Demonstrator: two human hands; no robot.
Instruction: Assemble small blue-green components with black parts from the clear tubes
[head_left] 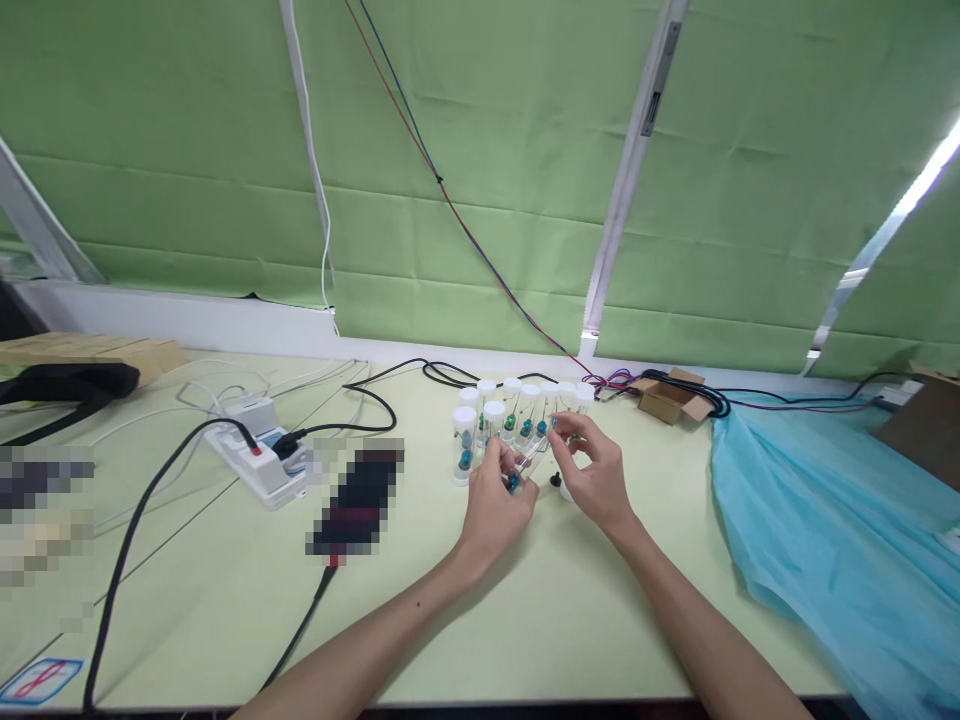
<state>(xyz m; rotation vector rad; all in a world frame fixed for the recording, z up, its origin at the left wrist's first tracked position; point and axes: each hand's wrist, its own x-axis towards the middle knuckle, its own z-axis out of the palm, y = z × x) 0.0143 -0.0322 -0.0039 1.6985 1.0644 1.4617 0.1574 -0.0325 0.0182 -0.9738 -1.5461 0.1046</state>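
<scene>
My left hand (496, 508) is wrapped around a clear vial (532, 450), tilted up to the right, with something blue near its lower end. At the vial's upper end, my right hand (598, 478) has thumb and forefinger pinched together. What lies between those fingertips is too small to make out. Just behind both hands stand several clear vials (463, 441) with white caps, upright and close together, with small blue or green pieces inside. A small black piece (556, 480) lies between my hands. Beside it, a white round thing (566, 492) is partly hidden by my right hand.
To the left are a white power strip (274, 482) with black cables and a blurred dark flat object (361, 503) on a cable. An open cardboard box (670, 398) sits behind on the right, near coiled cables. Blue plastic sheeting (802, 520) covers the table's right side.
</scene>
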